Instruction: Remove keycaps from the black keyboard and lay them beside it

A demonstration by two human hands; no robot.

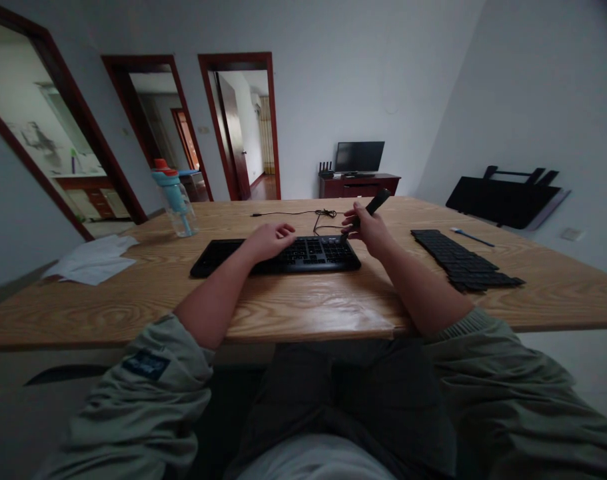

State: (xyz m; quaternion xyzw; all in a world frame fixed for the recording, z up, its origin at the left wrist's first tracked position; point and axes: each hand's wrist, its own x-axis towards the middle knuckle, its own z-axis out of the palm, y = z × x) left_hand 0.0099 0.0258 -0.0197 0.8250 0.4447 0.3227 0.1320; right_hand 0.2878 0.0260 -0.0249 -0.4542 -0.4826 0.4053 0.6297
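1. My left hand lies flat at the centre of the frame, palm down and fingers loosely spread, on the left half of the keyboard; it grips nothing.
2. The keyboard is a long, thin black plastic slab with rows of small square keys. It sits mid-frame on the bench, its thin black cord looping away behind it.
3. My right hand is curled shut around a slim, dark tool, right of centre. The tool's rounded upper end sticks up and to the right; its lower end points down at the keyboard's right rear corner. I cannot tell whether it touches.
4. The bench is pale wood with bold, wavy grain and a smooth sheen.
5. Right of the frame: a flat black sheet of keycaps and a thin blue stick just behind it.
6. Left of the frame: a clear plastic bottle with a teal lid, and a crumpled white cloth.
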